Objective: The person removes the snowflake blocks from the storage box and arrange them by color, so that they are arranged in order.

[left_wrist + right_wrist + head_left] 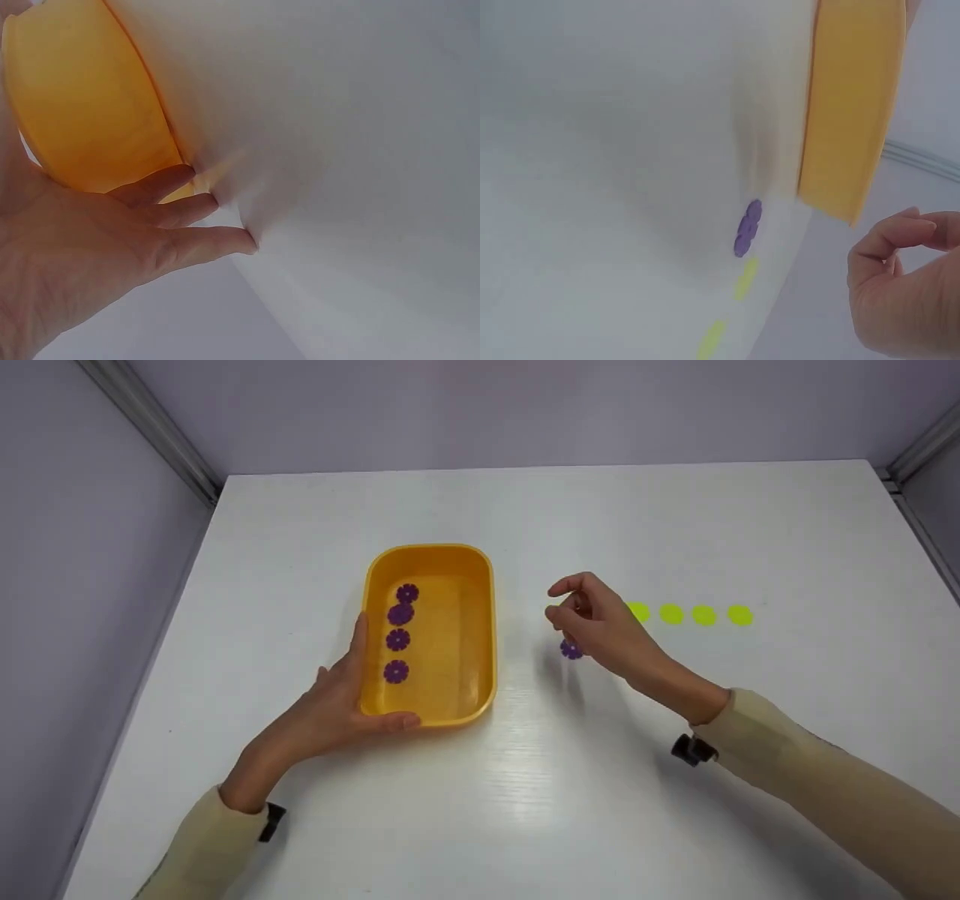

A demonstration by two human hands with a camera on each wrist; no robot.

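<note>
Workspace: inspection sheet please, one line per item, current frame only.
Surface: white table, glossy, glare near the front.
Job's things: yellow tub holding four purple flower pieces in a column; one more purple flower piece lying on the table; yellow-green discs in a row on the table.
Clutter: nothing seen.
Grippers: left hand holds the tub's near left corner; right hand above the loose piece, fingers curled, holding nothing visible.
Cables: nothing seen; a dark wrist mount on each forearm.
Surroundings: pale lilac walls, metal corner rails.
</note>
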